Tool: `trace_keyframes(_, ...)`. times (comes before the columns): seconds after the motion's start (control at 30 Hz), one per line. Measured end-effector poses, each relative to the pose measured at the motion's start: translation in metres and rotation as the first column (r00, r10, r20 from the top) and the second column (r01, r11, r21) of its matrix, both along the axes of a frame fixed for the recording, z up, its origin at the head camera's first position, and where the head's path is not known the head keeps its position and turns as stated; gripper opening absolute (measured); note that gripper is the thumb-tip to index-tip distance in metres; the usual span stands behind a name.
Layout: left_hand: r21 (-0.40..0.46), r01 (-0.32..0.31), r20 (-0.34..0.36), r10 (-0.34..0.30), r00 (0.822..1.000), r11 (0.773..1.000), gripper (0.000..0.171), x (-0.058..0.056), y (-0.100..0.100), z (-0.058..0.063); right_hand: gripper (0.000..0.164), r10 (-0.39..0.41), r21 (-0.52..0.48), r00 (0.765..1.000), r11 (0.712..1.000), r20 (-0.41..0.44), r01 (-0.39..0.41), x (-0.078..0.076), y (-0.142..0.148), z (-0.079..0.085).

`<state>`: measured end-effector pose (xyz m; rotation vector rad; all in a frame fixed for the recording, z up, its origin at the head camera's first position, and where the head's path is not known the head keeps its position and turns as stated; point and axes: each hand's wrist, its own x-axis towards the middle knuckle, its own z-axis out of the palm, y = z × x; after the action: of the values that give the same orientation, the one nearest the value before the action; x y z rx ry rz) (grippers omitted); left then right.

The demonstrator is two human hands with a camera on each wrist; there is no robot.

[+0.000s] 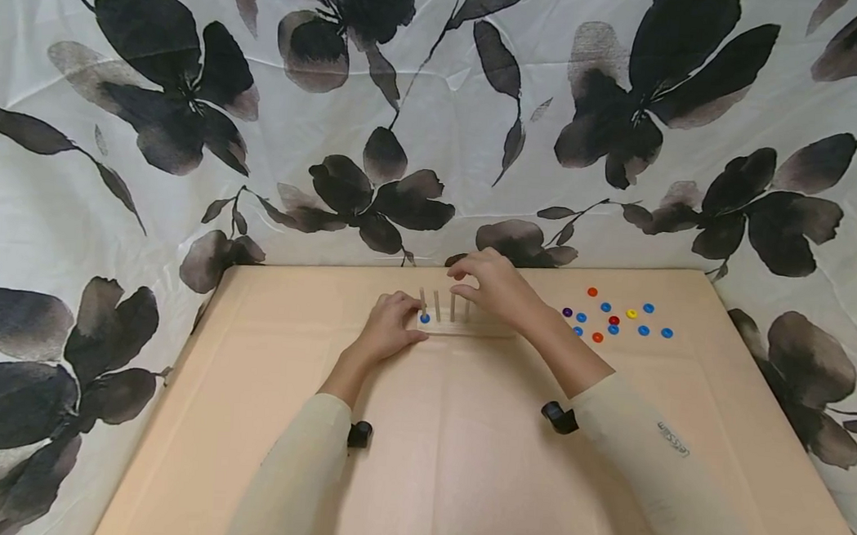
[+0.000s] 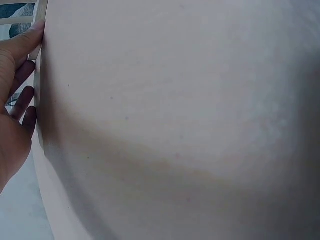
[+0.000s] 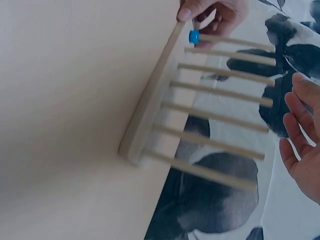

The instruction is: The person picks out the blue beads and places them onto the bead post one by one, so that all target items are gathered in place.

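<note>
A wooden peg rack (image 3: 150, 100), a long base with several upright dowels, lies near the table's far edge. One blue bead (image 3: 194, 37) sits at the foot of its leftmost dowel; the other dowels are bare. My left hand (image 1: 390, 327) pinches the base's left end, thumb at the near side and fingers behind, as the left wrist view (image 2: 15, 80) also shows in part. Above the dowels hovers my right hand (image 1: 499, 286), fingers loosely bent, with nothing seen between them. In the right wrist view its fingers (image 3: 300, 120) are apart from the dowel tips.
Several loose beads lie scattered right of the rack, mostly blue (image 1: 643, 330), with orange (image 1: 592, 292), red (image 1: 613, 320), yellow (image 1: 631, 313) and purple (image 1: 567, 312) ones. A floral cloth (image 1: 481, 123) hangs behind the beige table (image 1: 447, 449).
</note>
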<state>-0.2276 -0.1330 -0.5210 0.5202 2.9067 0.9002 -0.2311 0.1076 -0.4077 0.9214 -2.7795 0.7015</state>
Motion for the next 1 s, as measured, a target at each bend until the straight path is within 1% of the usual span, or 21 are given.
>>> trace_keyframes(0.1, 0.0, 0.004, 0.008, -0.004, 1.0, 1.0, 0.054, -0.001, 0.0, 0.0, 0.025, -0.028, -0.02, 1.0, 0.999, 0.011, 0.028, 0.005, 0.014, 0.003)
trace_keyframes(0.2, 0.005, 0.002, 0.012, -0.002, 1.0, 1.0, 0.055, -0.001, 0.0, 0.0, 0.024, -0.07, -0.037, 0.997, 0.997, 0.041, 0.072, 0.01, 0.028, 0.003)
trace_keyframes(0.37, 0.013, 0.001, 0.015, -0.001, 1.0, 1.0, 0.055, 0.0, -0.001, 0.001, 0.027, -0.136, -0.052, 0.986, 0.989, 0.096, 0.142, 0.02, 0.053, -0.003)
trace_keyframes(0.67, 0.022, 0.011, 0.014, -0.011, 1.0, 1.0, 0.055, -0.001, 0.001, -0.002, 0.03, -0.233, -0.112, 0.969, 0.964, 0.087, 0.242, 0.038, 0.106, -0.025)
trace_keyframes(0.8, 0.017, 0.012, 0.013, -0.012, 1.0, 1.0, 0.056, -0.001, 0.001, -0.002, 0.03, -0.259, -0.1, 0.962, 0.958, 0.091, 0.268, 0.043, 0.129, -0.036)
trace_keyframes(0.9, 0.009, 0.01, 0.013, -0.01, 1.0, 1.0, 0.056, -0.001, 0.001, -0.001, 0.028, -0.267, -0.097, 0.96, 0.957, 0.09, 0.275, 0.043, 0.145, -0.047)
trace_keyframes(1.0, 0.0, 0.009, 0.017, -0.009, 1.0, 1.0, 0.056, -0.001, 0.0, -0.002, 0.025, -0.285, -0.08, 0.952, 0.952, 0.113, 0.294, 0.043, 0.158, -0.057)
